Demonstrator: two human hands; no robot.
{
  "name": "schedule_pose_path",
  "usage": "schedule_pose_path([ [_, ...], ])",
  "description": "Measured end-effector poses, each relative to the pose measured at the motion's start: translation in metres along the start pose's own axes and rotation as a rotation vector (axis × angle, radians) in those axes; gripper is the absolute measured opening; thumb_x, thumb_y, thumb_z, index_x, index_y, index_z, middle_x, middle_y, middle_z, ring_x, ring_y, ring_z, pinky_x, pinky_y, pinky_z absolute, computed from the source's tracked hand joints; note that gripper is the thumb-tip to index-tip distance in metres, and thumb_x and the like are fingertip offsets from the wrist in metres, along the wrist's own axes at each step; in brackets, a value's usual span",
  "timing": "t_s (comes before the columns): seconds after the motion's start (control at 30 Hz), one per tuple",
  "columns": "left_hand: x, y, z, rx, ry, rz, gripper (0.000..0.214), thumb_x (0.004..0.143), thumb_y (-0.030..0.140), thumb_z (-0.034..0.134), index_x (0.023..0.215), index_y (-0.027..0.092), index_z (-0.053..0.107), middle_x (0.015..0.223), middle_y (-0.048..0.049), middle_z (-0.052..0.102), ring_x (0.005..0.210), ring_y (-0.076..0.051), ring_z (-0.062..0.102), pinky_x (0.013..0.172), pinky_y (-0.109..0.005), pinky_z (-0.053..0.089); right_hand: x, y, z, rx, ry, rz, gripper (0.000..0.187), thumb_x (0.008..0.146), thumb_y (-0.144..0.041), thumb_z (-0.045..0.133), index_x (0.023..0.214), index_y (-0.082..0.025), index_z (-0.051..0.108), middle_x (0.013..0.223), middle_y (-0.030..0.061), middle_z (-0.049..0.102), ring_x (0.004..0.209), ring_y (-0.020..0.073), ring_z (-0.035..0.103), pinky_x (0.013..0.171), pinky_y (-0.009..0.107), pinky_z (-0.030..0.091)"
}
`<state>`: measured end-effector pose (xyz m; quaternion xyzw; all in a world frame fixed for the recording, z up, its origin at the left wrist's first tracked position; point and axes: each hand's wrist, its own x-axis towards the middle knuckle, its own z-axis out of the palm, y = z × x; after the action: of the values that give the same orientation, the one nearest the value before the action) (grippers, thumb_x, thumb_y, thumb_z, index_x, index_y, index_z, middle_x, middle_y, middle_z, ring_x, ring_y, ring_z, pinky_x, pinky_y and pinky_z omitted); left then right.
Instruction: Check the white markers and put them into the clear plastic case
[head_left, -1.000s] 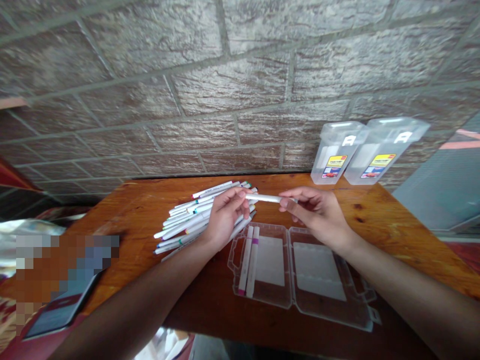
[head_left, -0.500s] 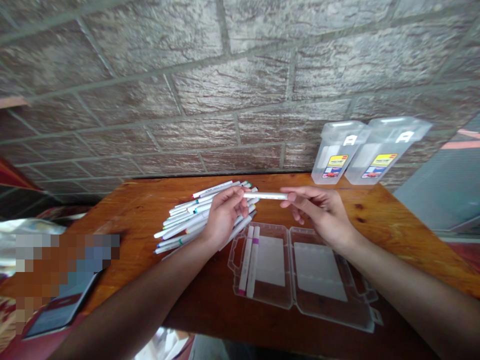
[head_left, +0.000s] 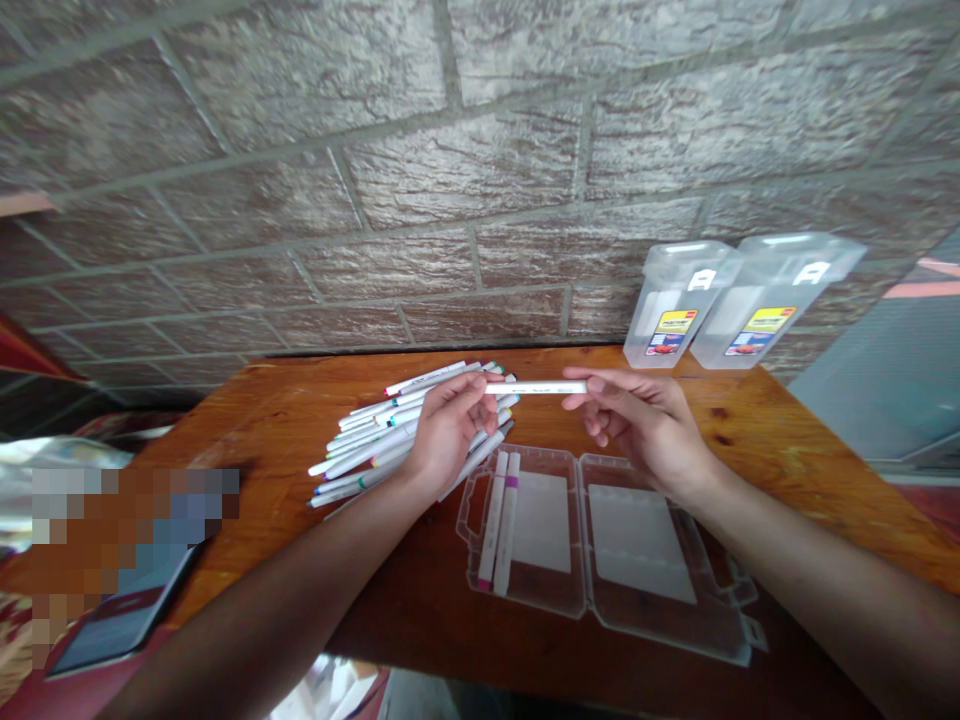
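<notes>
A white marker [head_left: 534, 388] is held level between my two hands, above the table. My left hand [head_left: 454, 425] pinches its left end, and my right hand [head_left: 641, 415] grips the right end between thumb and fingers. Small print shows along the marker's side; its ends are hidden by my fingers. Behind and left of my left hand lies a loose pile of white markers [head_left: 375, 440] with coloured bands and tips. Below the hands, a clear plastic case [head_left: 581, 590] lies unfolded, with two markers [head_left: 501, 530] side by side at the left of its left half.
Two upright translucent boxes [head_left: 675, 290] with yellow and blue labels stand at the back right, near the brick wall [head_left: 480, 180]. A tablet-like device [head_left: 124, 610], partly blurred out, lies at the lower left by the wooden table [head_left: 255, 440]. White items show below the front edge.
The marker has turned slightly about its length, so its print now shows more clearly. My right hand has shifted a little to the right along it.
</notes>
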<state>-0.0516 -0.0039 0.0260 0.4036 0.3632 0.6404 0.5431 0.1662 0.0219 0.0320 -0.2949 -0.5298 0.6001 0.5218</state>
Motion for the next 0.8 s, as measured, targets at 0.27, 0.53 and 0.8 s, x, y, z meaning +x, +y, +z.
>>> schedule_pose_path([
  [0.27, 0.001, 0.001, -0.002, -0.073, -0.048, -0.006, 0.024, 0.082, 0.030, 0.079, 0.097, 0.011, 0.080, 0.072, -0.0046, 0.070, 0.054, -0.010, 0.055, 0.053, -0.025, 0.042, 0.003, -0.006, 0.001, 0.020, 0.059, 0.048, 0.026, 0.080, -0.043, 0.081, 0.092, -0.019, 0.081, 0.082, 0.0082, 0.080, 0.050, 0.0119, 0.053, 0.042, 0.024, 0.041],
  [0.53, 0.000, 0.000, -0.004, -0.073, -0.108, -0.005, 0.029, 0.088, 0.033, 0.076, 0.107, 0.012, 0.080, 0.083, -0.0090, 0.077, 0.057, -0.009, 0.055, 0.057, -0.025, 0.044, 0.007, -0.002, -0.002, -0.051, 0.130, 0.038, 0.028, 0.081, -0.046, 0.079, 0.088, -0.019, 0.077, 0.083, 0.0083, 0.079, 0.048, 0.0108, 0.053, 0.040, 0.024, 0.039],
  [0.8, -0.005, 0.003, -0.002, -0.041, -0.254, -0.018, 0.034, 0.088, 0.032, 0.078, 0.119, 0.017, 0.078, 0.099, -0.0122, 0.080, 0.060, -0.009, 0.056, 0.060, -0.026, 0.045, 0.011, 0.003, -0.005, 0.016, 0.175, 0.081, 0.028, 0.077, -0.045, 0.083, 0.085, -0.018, 0.075, 0.079, 0.0079, 0.079, 0.049, 0.0110, 0.053, 0.042, 0.024, 0.040],
])
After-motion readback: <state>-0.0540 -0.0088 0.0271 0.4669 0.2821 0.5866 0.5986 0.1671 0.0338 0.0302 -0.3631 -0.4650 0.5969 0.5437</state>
